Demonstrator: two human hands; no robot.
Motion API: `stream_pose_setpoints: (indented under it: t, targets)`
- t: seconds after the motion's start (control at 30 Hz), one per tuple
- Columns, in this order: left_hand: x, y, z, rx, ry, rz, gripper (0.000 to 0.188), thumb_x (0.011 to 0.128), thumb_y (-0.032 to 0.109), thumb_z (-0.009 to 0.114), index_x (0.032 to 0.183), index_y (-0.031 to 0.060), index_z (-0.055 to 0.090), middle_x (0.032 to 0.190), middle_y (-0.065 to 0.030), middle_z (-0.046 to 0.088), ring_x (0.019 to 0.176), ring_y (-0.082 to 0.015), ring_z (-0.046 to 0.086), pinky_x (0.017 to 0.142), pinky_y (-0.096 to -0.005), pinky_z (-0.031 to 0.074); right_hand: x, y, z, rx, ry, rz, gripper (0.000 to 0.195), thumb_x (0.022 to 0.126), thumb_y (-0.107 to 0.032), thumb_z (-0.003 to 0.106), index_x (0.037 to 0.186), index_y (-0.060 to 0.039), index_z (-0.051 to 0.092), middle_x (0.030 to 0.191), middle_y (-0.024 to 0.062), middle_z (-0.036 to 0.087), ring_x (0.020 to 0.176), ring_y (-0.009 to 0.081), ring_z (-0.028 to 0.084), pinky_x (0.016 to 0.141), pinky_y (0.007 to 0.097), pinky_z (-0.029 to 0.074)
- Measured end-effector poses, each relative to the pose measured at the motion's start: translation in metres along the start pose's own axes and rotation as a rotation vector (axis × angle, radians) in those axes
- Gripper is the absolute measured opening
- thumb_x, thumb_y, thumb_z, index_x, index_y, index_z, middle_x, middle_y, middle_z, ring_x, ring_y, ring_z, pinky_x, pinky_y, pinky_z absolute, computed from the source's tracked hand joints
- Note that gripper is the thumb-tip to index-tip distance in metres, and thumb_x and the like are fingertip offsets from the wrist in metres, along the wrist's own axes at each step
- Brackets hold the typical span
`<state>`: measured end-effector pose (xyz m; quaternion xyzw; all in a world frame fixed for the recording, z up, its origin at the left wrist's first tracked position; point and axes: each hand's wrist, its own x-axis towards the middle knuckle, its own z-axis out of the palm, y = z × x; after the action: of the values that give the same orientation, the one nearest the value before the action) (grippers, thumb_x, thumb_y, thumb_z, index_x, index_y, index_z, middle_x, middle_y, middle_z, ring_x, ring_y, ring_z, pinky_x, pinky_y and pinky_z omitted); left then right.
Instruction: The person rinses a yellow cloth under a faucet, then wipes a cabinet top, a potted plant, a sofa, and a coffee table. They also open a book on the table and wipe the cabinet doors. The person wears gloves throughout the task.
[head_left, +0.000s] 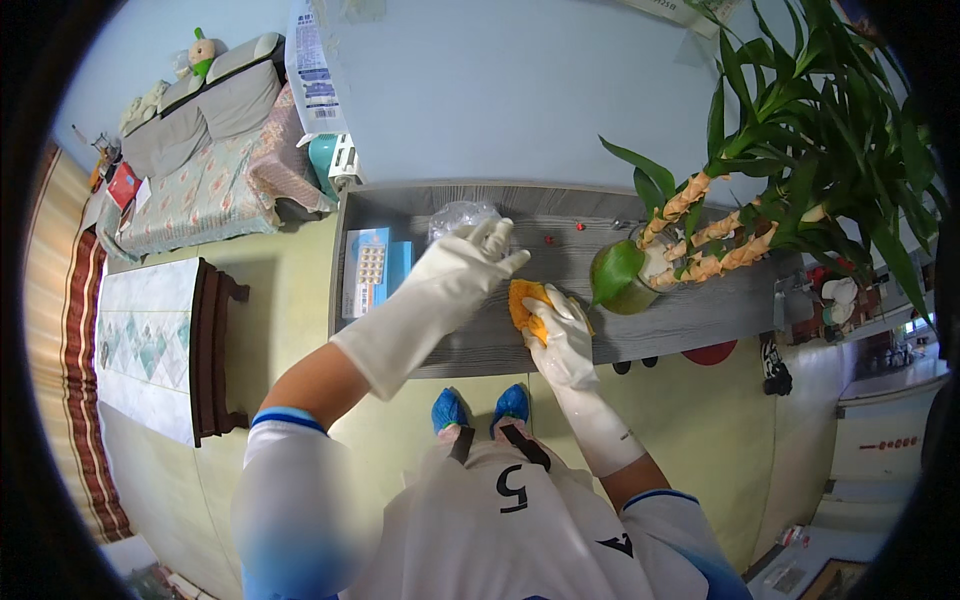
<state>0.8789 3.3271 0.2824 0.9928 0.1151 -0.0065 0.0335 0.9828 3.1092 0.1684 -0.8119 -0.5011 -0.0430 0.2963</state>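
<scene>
My right hand (562, 330), in a white rubber glove, grips a folded orange cloth (527, 300) on the grey wood-grain cabinet top (480, 352). My left hand (480, 251) wears a matching long glove, with its fingers apart over the cabinet. Just beyond it lies crumpled clear plastic (459, 216), partly covered by the glove; whether they touch I cannot tell. Two small red bits, one of them a red scrap (580, 226), lie toward the back. Right of the cloth stands a round glass vase (626, 296) holding thick-stemmed leafy plants (795, 127).
Blue and white boxes (356, 289) with a blister pack of tablets (371, 264) on them occupy the cabinet's left end. A raised back edge runs along the wall (525, 90). Leftward are a low table (146, 345) and a covered sofa (202, 180). My feet wear blue shoe covers (448, 411).
</scene>
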Motion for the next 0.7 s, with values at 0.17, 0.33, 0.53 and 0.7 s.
stream_pose_setpoints:
  t: [0.17, 0.33, 0.53, 0.7]
  targets:
    - [0.045, -0.008, 0.028, -0.164, -0.403, -0.276, 0.066, 0.101, 0.015, 0.064, 0.161, 0.0313, 0.041, 0.168, -0.0114, 0.038, 0.145, -0.0278, 0.05, 0.119, -0.0338, 0.045, -0.002, -0.012, -0.024, -0.008, -0.082, 0.023, 0.065, 0.077, -0.017, 0.087, 0.137, -0.0161, 0.064, 0.151, 0.0204, 0.054, 0.131, 0.0411, 0.058, 0.117, 0.0516, 0.043]
    - [0.047, -0.021, 0.044, -0.011, -0.337, -0.24, 0.086, 0.096, 0.002, 0.067, 0.165, 0.0376, 0.029, 0.174, -0.0069, 0.025, 0.153, -0.0257, 0.041, 0.12, -0.0335, 0.045, -0.015, 0.003, -0.024, -0.011, -0.162, 0.067, 0.071, 0.078, -0.024, 0.088, 0.143, -0.0183, 0.06, 0.156, 0.0187, 0.048, 0.138, 0.0404, 0.053, 0.121, 0.0514, 0.038]
    - [0.072, -0.029, 0.053, 0.017, -0.354, -0.349, 0.08, 0.097, 0.001, 0.065, 0.164, 0.0319, 0.034, 0.164, -0.0084, 0.046, 0.141, -0.0273, 0.057, 0.113, -0.0369, 0.053, 0.012, -0.004, -0.004, -0.029, -0.191, -0.008, 0.067, 0.079, -0.02, 0.086, 0.141, -0.0179, 0.06, 0.154, 0.0165, 0.049, 0.14, 0.038, 0.05, 0.122, 0.0504, 0.038]
    - [0.061, -0.064, 0.062, -0.271, -0.036, -0.304, 0.055, 0.101, 0.012, 0.065, 0.153, 0.0215, 0.052, 0.14, -0.013, 0.067, 0.126, -0.0274, 0.068, 0.105, -0.0372, 0.057, 0.06, -0.016, 0.026, 0.02, -0.138, -0.103, 0.067, 0.075, -0.01, 0.087, 0.137, -0.0145, 0.063, 0.149, 0.0184, 0.054, 0.133, 0.0383, 0.057, 0.121, 0.0506, 0.04]
